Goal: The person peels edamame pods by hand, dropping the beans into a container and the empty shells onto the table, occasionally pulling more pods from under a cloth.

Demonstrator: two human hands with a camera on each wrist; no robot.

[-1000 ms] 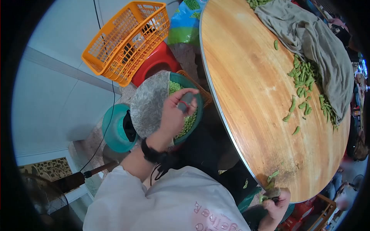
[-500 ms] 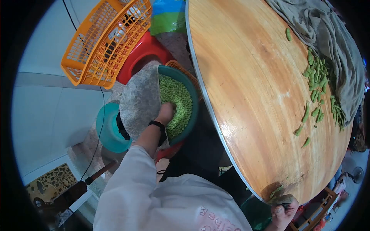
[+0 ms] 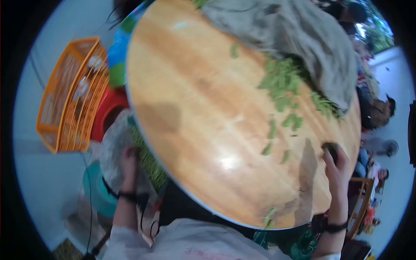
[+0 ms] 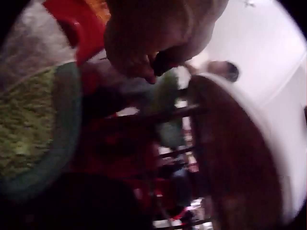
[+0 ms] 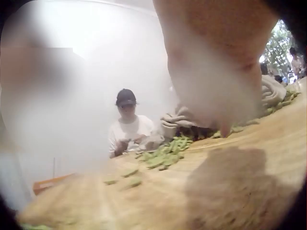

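Note:
My left hand [image 3: 130, 162], blurred, is over the pale patterned cloth [image 3: 113, 141] beside the shelled green beans [image 3: 149, 167]. In the left wrist view its fingers are loosely curled, and the beans' green basin [image 4: 68, 112] is to the left. Over the round wooden table [image 3: 195, 143] reaches my right hand [image 3: 337, 167], with a dark grey covering [image 3: 331, 149] around a digit. Its fingers point down in the blurred right wrist view, above the tabletop. Green bean pods [image 3: 279, 84] lie scattered farther in, beside a grey cloth [image 3: 286, 30].
An orange plastic crate [image 3: 71, 95] sits by a red stool [image 3: 108, 108] at the left. Below them is a turquoise basin [image 3: 102, 197]. A few pods [image 3: 269, 216] lie at the table's near edge. A person in a cap [image 5: 128, 127] sits across the table.
My left hand has come up out of the beans in the basin. My right hand has moved from the table's near edge farther over the tabletop. The head view has swung right.

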